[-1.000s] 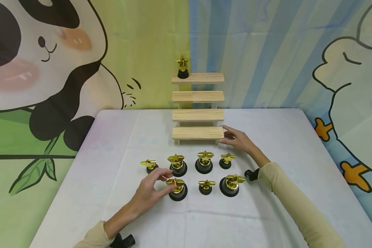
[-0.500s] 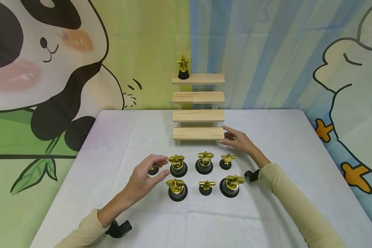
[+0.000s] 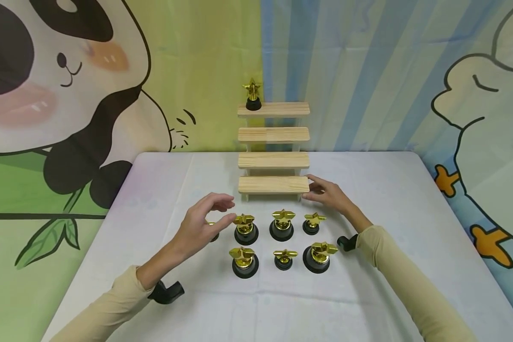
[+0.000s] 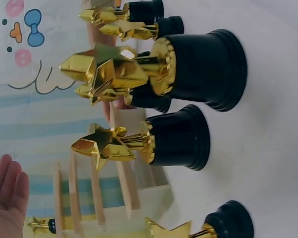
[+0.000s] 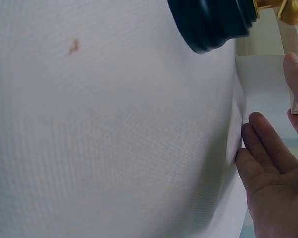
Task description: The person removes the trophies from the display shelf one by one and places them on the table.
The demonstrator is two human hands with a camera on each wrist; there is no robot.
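Observation:
My left hand hovers above the left end of the back row of star trophies, its fingers loosely curved with nothing held. A small star trophy is partly hidden behind it; a larger gold-and-black trophy stands just right of the thumb. My right hand holds the right end of the lowest board of a wooden tiered display stand between thumb and index finger. In the right wrist view its other fingers extend fairly straight. One star trophy stands upright at the left of the top board.
Other trophies in the back row include a larger one and a small one. In front stand a large trophy, a small one and another large one. A white cloth covers the table; printed cloth backdrops rise behind.
My left hand has moved away from the front-left trophy, back and slightly left, over the small trophy. The right hand stays at the stand, and the trophies stay in place.

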